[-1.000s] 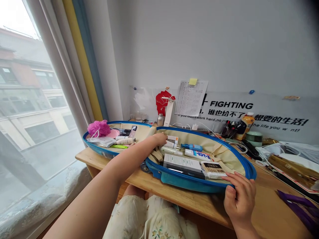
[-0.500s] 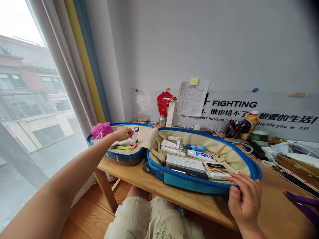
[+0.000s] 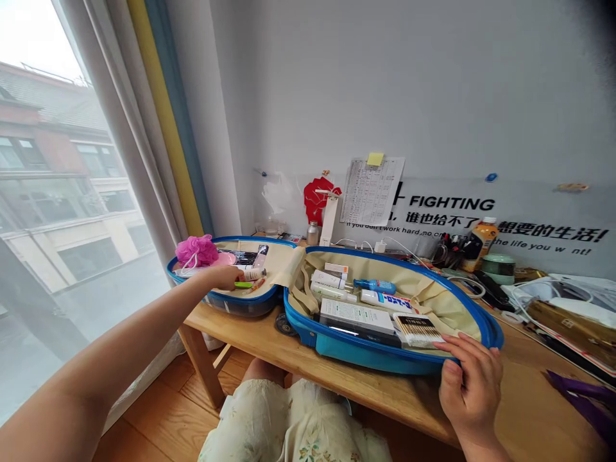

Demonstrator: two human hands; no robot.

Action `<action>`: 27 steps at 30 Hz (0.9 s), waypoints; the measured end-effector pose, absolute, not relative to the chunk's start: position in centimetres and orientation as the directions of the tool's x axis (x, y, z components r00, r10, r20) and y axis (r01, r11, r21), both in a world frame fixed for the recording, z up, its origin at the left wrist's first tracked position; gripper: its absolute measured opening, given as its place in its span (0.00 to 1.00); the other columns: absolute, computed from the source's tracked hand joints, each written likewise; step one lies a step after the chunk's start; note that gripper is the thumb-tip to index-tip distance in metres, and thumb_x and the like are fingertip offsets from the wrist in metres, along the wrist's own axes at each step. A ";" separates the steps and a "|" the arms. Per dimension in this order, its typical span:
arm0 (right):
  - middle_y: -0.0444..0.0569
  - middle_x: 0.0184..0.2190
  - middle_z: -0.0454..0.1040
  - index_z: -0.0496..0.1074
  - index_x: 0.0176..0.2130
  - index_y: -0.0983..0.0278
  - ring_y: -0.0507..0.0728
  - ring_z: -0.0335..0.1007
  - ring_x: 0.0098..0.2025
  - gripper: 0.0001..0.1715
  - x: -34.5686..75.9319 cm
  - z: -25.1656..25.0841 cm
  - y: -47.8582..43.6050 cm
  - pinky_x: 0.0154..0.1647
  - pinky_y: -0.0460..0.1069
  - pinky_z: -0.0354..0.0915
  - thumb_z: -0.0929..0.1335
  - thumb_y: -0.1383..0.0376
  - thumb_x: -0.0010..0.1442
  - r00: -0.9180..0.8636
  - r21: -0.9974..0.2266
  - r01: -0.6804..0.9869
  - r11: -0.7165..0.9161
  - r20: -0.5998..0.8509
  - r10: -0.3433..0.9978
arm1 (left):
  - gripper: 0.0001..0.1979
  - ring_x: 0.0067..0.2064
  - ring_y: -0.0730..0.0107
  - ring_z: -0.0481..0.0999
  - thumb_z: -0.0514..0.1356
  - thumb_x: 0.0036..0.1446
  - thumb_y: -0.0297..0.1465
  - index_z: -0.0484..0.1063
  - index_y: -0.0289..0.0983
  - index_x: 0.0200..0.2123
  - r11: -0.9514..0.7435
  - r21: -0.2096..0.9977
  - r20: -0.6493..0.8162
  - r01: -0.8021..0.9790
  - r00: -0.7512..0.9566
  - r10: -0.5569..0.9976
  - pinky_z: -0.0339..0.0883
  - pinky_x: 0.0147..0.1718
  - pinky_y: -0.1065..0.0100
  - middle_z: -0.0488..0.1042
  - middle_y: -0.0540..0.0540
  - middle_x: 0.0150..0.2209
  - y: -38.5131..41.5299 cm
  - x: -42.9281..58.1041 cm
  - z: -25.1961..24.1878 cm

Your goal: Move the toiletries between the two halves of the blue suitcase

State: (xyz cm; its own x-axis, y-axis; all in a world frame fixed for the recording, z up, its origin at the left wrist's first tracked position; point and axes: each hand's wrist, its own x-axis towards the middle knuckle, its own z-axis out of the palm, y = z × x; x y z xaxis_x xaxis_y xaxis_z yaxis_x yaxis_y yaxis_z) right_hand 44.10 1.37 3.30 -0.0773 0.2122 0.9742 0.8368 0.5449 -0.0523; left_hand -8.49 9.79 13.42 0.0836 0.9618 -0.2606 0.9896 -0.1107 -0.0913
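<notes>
A blue suitcase lies open on the wooden desk (image 3: pixel 385 398) in two halves. My left hand (image 3: pixel 224 277) reaches into the left half (image 3: pixel 240 303), fingers curled over a white tube (image 3: pixel 253 274) beside a green item; whether it grips the tube I cannot tell. A pink bath pouf (image 3: pixel 196 250) sits at that half's far left. My right hand (image 3: pixel 469 385) rests on the near rim of the right half (image 3: pixel 366 350), thumb against the blue shell, fingers over the edge. That half holds white tubes, a blue bottle (image 3: pixel 375 285), a toothpaste tube (image 3: pixel 385 299), a long box (image 3: pixel 357 316) and a cotton swab box (image 3: pixel 418 328).
The window and curtains (image 3: pixel 144 128) stand on the left. Along the wall are a paper sheet (image 3: pixel 370 190), an orange drink bottle (image 3: pixel 476 244), a green jar (image 3: pixel 499 266), cables and papers at the right. My lap in floral cloth (image 3: pixel 293 423) is below the desk edge.
My left hand left the right half of the suitcase, swung over to the left half, then drew back a little toward its near side. The right hand stayed on the rim.
</notes>
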 end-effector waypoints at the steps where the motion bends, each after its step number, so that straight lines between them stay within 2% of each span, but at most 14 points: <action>1: 0.53 0.37 0.76 0.72 0.37 0.61 0.62 0.71 0.48 0.17 44.1 3.3 1.4 0.58 0.61 0.56 0.58 0.59 0.67 -0.071 -0.062 0.837 0.543 0.973 0.221 | 0.20 0.46 0.54 0.78 0.62 0.42 0.32 0.76 0.40 0.43 -0.117 -0.100 -0.249 0.988 0.089 0.964 0.69 0.45 0.64 0.80 0.41 0.44 9.6 -8.4 13.4; 5: 0.52 0.37 0.76 0.73 0.37 0.61 0.62 0.71 0.48 0.17 44.0 3.3 1.2 0.58 0.61 0.56 0.58 0.58 0.67 -0.056 -0.080 0.834 0.547 0.972 0.227 | 0.16 0.46 0.55 0.78 0.60 0.51 0.36 0.75 0.39 0.43 -0.127 -0.128 -0.204 0.984 0.099 0.974 0.68 0.43 0.65 0.79 0.39 0.45 8.5 -8.2 13.6; 10: 0.52 0.36 0.76 0.73 0.37 0.61 0.61 0.71 0.48 0.17 43.7 3.5 1.2 0.58 0.61 0.56 0.58 0.59 0.68 -0.049 -0.080 0.836 0.543 0.974 0.219 | 0.18 0.41 0.56 0.78 0.47 0.64 0.39 0.72 0.36 0.43 -0.121 -0.143 -0.089 0.982 0.109 0.990 0.68 0.40 0.64 0.79 0.37 0.41 7.3 -7.3 15.2; 14: 0.52 0.36 0.76 0.73 0.36 0.61 0.62 0.71 0.48 0.19 43.6 3.5 1.2 0.58 0.61 0.56 0.58 0.57 0.68 -0.028 -0.098 0.833 0.545 0.975 0.218 | 0.23 0.48 0.54 0.76 0.38 0.68 0.39 0.66 0.35 0.52 -0.130 -0.124 0.094 0.984 0.142 0.985 0.67 0.46 0.61 0.74 0.36 0.50 7.3 -4.1 17.7; 17: 0.52 0.37 0.76 0.73 0.36 0.61 0.62 0.70 0.49 0.19 43.8 3.4 1.3 0.59 0.62 0.55 0.58 0.57 0.68 -0.031 -0.102 0.833 0.544 0.973 0.230 | 0.23 0.51 0.57 0.75 0.39 0.69 0.41 0.62 0.40 0.58 -0.233 -0.092 0.170 0.968 0.246 0.954 0.66 0.49 0.62 0.71 0.41 0.54 7.8 0.6 19.2; 21: 0.52 0.37 0.76 0.73 0.37 0.61 0.62 0.70 0.50 0.17 43.8 3.3 1.3 0.60 0.62 0.55 0.59 0.59 0.68 -0.050 -0.078 0.825 0.560 0.977 0.209 | 0.20 0.55 0.55 0.73 0.45 0.69 0.39 0.64 0.39 0.58 -0.517 -0.063 0.071 0.854 0.520 0.851 0.64 0.54 0.60 0.71 0.38 0.55 8.8 8.2 19.1; 24: 0.52 0.37 0.76 0.73 0.37 0.61 0.62 0.71 0.50 0.17 43.8 3.3 1.3 0.60 0.63 0.55 0.58 0.59 0.68 -0.040 -0.085 0.830 0.552 0.977 0.209 | 0.17 0.57 0.56 0.73 0.53 0.65 0.33 0.68 0.38 0.56 -0.584 -0.034 -0.030 0.811 0.583 0.812 0.63 0.56 0.61 0.71 0.38 0.56 10.1 12.6 17.6; 27: 0.52 0.38 0.76 0.73 0.38 0.61 0.62 0.70 0.50 0.16 43.7 3.2 1.3 0.60 0.63 0.55 0.59 0.60 0.67 -0.042 -0.084 0.829 0.553 0.977 0.211 | 0.18 0.56 0.57 0.74 0.58 0.60 0.29 0.70 0.38 0.55 -0.604 0.001 -0.119 0.797 0.600 0.791 0.65 0.55 0.63 0.72 0.38 0.56 11.5 14.9 16.1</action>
